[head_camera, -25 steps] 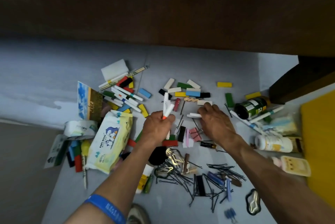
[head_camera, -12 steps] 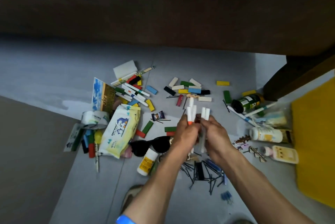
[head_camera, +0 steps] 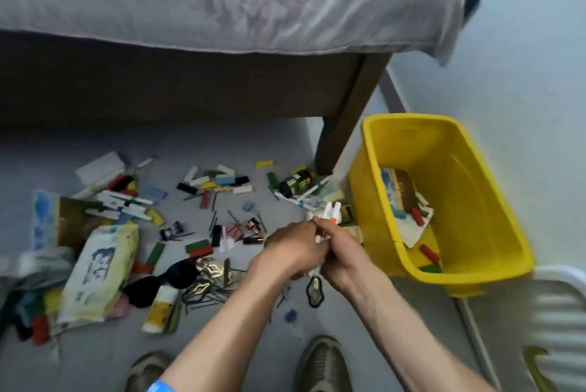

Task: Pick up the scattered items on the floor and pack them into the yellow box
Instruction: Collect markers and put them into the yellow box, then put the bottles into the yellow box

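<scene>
My left hand [head_camera: 293, 249] and my right hand [head_camera: 344, 253] are pressed together around a bunch of white markers [head_camera: 329, 215], whose tips stick up above the fingers. Both hands hover above the floor just left of the yellow box [head_camera: 456, 201]. The box stands open at the right and holds a brush, some papers and a few coloured blocks. On the grey floor lie coloured blocks [head_camera: 218, 181], more white markers [head_camera: 123, 206], a wet-wipes pack [head_camera: 100, 268], black sunglasses [head_camera: 161, 280], hairpins [head_camera: 206, 293] and a dark green bottle [head_camera: 296, 184].
A bed with a grey sheet [head_camera: 222, 1] and a brown frame fills the top; its leg [head_camera: 345, 125] stands beside the box. A white plastic lid or basket [head_camera: 539, 322] lies at the bottom right. My shoes [head_camera: 322, 363] are at the bottom edge.
My right hand picked up markers and joined the left; both now hold one bunch. The hands moved right toward the yellow box, and my view lifted, so the bed and the whole box show.
</scene>
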Motion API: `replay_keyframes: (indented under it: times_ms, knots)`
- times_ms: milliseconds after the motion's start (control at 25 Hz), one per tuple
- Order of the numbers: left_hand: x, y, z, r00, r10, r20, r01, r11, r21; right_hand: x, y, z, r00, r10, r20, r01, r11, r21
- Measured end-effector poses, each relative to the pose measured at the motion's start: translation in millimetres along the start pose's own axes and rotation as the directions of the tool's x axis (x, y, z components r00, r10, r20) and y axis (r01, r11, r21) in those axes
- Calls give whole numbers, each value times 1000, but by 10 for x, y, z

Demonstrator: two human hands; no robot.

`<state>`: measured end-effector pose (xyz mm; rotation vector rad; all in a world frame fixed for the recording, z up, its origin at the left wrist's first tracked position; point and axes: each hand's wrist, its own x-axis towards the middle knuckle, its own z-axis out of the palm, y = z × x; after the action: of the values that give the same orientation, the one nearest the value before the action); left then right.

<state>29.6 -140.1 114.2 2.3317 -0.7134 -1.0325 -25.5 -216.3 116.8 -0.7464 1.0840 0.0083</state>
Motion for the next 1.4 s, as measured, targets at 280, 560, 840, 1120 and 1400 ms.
replay_keyframes:
  times_ms: [280, 560, 840, 1120, 1400]
  knots:
    - [-176, 496, -173, 979, -170, -109, -71, 216, -974, -446, -1007, -860, 972, -227, -62, 226, 827, 515]
    - [-377, -64, 72, 890, -447, -93, 3, 208, -978, -393, -877, -1031, 959, -282, -9, 221, 731, 646]
    - [28, -434, 365, 887, -428, -175, 80, 515, -854, 33, -322, -604, 924, -360, -128, 382, 884, 269]
    - [1279, -427, 735, 953, 224, -202, -168, 950, 264, 1301, 334, -912, 770, -602, 211, 362, 141, -921]
    - [1562, -534, 920, 990, 67, -124, -9, 909, 417, 1581, 491, -1032, 806, -498, 321, 64, -465, -883]
